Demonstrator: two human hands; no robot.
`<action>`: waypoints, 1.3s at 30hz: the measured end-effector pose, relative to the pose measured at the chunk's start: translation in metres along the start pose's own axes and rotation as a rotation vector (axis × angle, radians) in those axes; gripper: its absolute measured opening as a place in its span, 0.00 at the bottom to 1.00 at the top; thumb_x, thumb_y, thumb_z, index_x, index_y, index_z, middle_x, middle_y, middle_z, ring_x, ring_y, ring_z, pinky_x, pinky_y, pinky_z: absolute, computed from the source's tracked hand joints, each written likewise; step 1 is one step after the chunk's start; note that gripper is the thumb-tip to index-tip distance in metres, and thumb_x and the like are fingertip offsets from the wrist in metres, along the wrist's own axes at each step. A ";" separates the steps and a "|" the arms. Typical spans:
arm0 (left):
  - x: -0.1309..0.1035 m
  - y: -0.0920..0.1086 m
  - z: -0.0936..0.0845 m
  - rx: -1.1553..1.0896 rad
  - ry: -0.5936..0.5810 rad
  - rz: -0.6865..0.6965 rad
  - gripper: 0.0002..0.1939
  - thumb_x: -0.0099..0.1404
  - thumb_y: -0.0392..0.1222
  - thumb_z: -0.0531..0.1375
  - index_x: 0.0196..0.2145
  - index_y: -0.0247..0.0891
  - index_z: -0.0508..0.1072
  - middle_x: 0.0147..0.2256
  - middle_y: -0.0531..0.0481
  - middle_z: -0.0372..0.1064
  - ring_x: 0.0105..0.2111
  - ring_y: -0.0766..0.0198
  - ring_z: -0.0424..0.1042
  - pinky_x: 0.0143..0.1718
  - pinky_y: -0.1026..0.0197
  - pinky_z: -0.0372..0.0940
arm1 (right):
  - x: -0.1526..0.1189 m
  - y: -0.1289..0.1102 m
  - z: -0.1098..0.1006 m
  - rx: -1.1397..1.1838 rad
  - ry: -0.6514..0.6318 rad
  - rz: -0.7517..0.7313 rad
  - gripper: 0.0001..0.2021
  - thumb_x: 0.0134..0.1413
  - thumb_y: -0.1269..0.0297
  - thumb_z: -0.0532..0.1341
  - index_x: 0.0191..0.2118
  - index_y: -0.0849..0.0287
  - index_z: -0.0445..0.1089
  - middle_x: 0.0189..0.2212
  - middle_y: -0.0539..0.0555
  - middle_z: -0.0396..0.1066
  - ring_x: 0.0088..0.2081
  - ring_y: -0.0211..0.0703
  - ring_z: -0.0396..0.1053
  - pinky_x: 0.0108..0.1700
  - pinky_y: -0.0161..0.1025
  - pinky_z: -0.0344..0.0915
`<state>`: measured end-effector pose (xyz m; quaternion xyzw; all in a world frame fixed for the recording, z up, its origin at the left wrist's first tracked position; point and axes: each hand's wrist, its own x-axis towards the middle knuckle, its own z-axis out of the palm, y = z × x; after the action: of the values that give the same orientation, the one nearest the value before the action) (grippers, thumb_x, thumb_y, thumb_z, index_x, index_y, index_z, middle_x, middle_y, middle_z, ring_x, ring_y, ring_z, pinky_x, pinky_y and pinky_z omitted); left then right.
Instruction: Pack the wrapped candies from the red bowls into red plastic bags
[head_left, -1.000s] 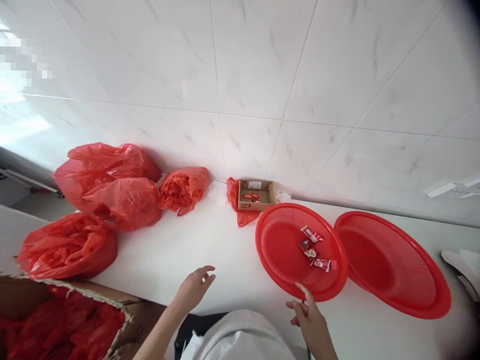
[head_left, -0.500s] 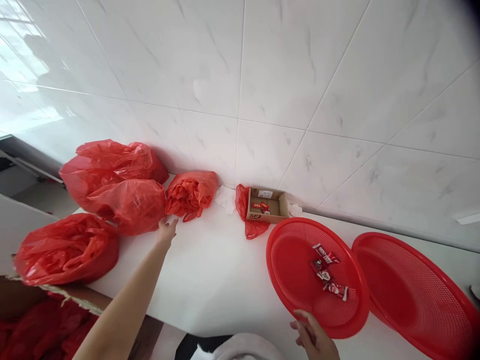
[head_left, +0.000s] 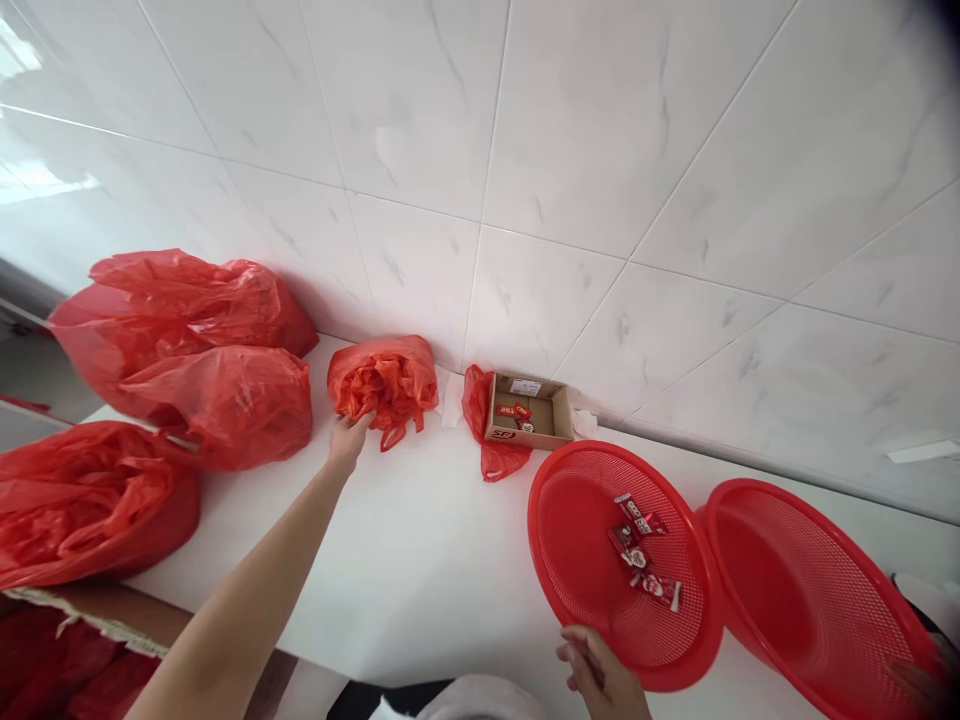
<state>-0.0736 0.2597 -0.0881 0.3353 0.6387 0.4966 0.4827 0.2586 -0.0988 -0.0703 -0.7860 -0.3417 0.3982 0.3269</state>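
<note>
My left hand (head_left: 349, 436) reaches to the front of a small red plastic bag (head_left: 405, 375) stuffed with crumpled red plastic. Its fingers close on the crumpled film there; the fingertips are partly hidden. My right hand (head_left: 600, 672) hovers by the near left rim of a red mesh basket (head_left: 571, 540), fingers loosely curled and apart, holding nothing. Several small wrapped snacks (head_left: 660, 590) lie inside this basket.
Larger red bags (head_left: 255, 410) stand at the left, above a cardboard box (head_left: 112, 625) of red plastic. A small carton (head_left: 531, 432) with red packets sits by the tiled wall. At the right, another person's hand (head_left: 911, 680) is at a second red basket (head_left: 780, 580).
My left hand has moved forward and right, onto the crumpled plastic of the small bag. The view has shifted slightly, and another person's hand now shows at the right.
</note>
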 end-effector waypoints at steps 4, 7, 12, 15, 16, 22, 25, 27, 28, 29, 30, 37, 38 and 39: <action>-0.037 0.011 0.000 -0.252 -0.171 -0.094 0.13 0.57 0.43 0.65 0.40 0.37 0.75 0.44 0.44 0.73 0.46 0.55 0.72 0.49 0.50 0.68 | 0.006 -0.010 -0.002 -0.019 -0.032 -0.014 0.29 0.48 0.33 0.54 0.38 0.56 0.72 0.32 0.57 0.78 0.28 0.45 0.73 0.35 0.39 0.70; -0.072 0.024 -0.008 -0.438 -0.273 -0.123 0.13 0.59 0.46 0.62 0.42 0.43 0.74 0.46 0.47 0.73 0.47 0.56 0.73 0.51 0.48 0.67 | 0.009 -0.015 -0.006 -0.019 -0.055 -0.025 0.27 0.51 0.36 0.54 0.38 0.55 0.72 0.33 0.57 0.78 0.29 0.46 0.74 0.37 0.40 0.69; -0.142 0.042 -0.026 -0.690 -0.430 -0.276 0.15 0.60 0.44 0.61 0.46 0.45 0.73 0.51 0.48 0.73 0.50 0.55 0.72 0.55 0.47 0.65 | 0.006 -0.014 -0.007 0.027 -0.099 -0.055 0.24 0.51 0.39 0.56 0.39 0.55 0.72 0.33 0.57 0.78 0.31 0.47 0.74 0.37 0.41 0.69; -0.185 0.047 -0.033 -0.750 -0.448 -0.313 0.15 0.59 0.41 0.62 0.45 0.45 0.74 0.48 0.51 0.75 0.47 0.56 0.74 0.53 0.50 0.66 | 0.004 -0.020 -0.001 0.147 -0.148 -0.083 0.25 0.50 0.38 0.58 0.39 0.56 0.72 0.33 0.58 0.77 0.30 0.47 0.73 0.38 0.43 0.69; -0.198 0.047 -0.033 -0.730 -0.456 -0.336 0.14 0.57 0.39 0.63 0.43 0.44 0.76 0.44 0.51 0.77 0.44 0.57 0.75 0.52 0.52 0.67 | 0.003 -0.025 0.001 0.209 -0.178 -0.086 0.25 0.50 0.38 0.58 0.39 0.57 0.73 0.33 0.58 0.77 0.30 0.47 0.72 0.37 0.43 0.69; -0.272 0.040 0.006 -0.555 -0.766 -0.462 0.13 0.52 0.40 0.68 0.37 0.38 0.78 0.35 0.47 0.79 0.38 0.55 0.77 0.45 0.55 0.69 | -0.002 -0.088 0.009 0.612 -0.451 -0.100 0.29 0.52 0.38 0.59 0.52 0.52 0.68 0.46 0.59 0.73 0.42 0.49 0.72 0.38 0.44 0.70; -0.298 0.032 0.029 -0.455 -0.859 -0.399 0.12 0.54 0.41 0.68 0.37 0.37 0.78 0.35 0.46 0.78 0.38 0.56 0.77 0.44 0.57 0.68 | -0.003 -0.112 0.002 0.669 -0.525 -0.270 0.23 0.53 0.41 0.60 0.47 0.53 0.72 0.41 0.56 0.74 0.39 0.46 0.70 0.38 0.41 0.68; -0.301 0.026 0.035 -0.435 -0.815 -0.362 0.11 0.55 0.43 0.68 0.35 0.36 0.77 0.33 0.47 0.77 0.36 0.60 0.76 0.42 0.60 0.68 | -0.002 -0.117 -0.009 0.656 -0.434 -0.347 0.18 0.54 0.46 0.62 0.40 0.55 0.74 0.35 0.54 0.74 0.37 0.45 0.69 0.39 0.40 0.66; -0.298 0.023 0.035 -0.452 -0.749 -0.350 0.10 0.55 0.43 0.69 0.33 0.37 0.77 0.32 0.49 0.77 0.34 0.62 0.75 0.41 0.61 0.68 | 0.000 -0.116 -0.017 0.663 -0.347 -0.357 0.16 0.54 0.47 0.62 0.38 0.55 0.74 0.33 0.53 0.73 0.37 0.45 0.69 0.40 0.40 0.66; -0.293 0.020 0.034 -0.477 -0.666 -0.347 0.09 0.54 0.43 0.69 0.30 0.38 0.75 0.30 0.52 0.76 0.33 0.65 0.75 0.40 0.62 0.68 | 0.001 -0.115 -0.024 0.673 -0.253 -0.351 0.15 0.55 0.48 0.62 0.37 0.55 0.73 0.33 0.53 0.73 0.37 0.45 0.69 0.41 0.40 0.66; -0.287 0.017 0.031 -0.500 -0.582 -0.355 0.09 0.54 0.42 0.70 0.27 0.38 0.73 0.29 0.54 0.75 0.31 0.67 0.74 0.39 0.64 0.68 | 0.002 -0.112 -0.031 0.681 -0.164 -0.339 0.14 0.55 0.49 0.62 0.37 0.55 0.73 0.34 0.53 0.73 0.39 0.46 0.69 0.42 0.41 0.66; -0.260 -0.015 0.028 -0.486 -0.275 -0.480 0.07 0.56 0.39 0.67 0.30 0.41 0.71 0.32 0.55 0.74 0.29 0.69 0.74 0.36 0.65 0.69 | -0.006 -0.112 -0.044 0.603 -0.025 -0.441 0.08 0.53 0.56 0.64 0.34 0.54 0.71 0.35 0.53 0.72 0.40 0.45 0.69 0.42 0.41 0.68; -0.260 -0.020 0.030 -0.479 -0.259 -0.481 0.06 0.57 0.38 0.66 0.31 0.42 0.71 0.32 0.54 0.74 0.29 0.69 0.74 0.36 0.65 0.70 | -0.011 -0.114 -0.044 0.576 -0.052 -0.481 0.07 0.54 0.57 0.63 0.32 0.54 0.71 0.35 0.53 0.72 0.40 0.45 0.69 0.43 0.41 0.68; -0.260 -0.024 0.030 -0.473 -0.250 -0.482 0.05 0.58 0.37 0.65 0.31 0.42 0.71 0.31 0.54 0.74 0.29 0.69 0.74 0.35 0.65 0.70 | -0.016 -0.117 -0.044 0.530 -0.104 -0.531 0.07 0.55 0.58 0.62 0.31 0.54 0.71 0.36 0.53 0.72 0.41 0.45 0.69 0.44 0.42 0.67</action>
<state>0.0369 0.0264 -0.0384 0.1124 0.5031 0.4578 0.7244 0.2563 -0.0572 0.0488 -0.5371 -0.4347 0.4136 0.5929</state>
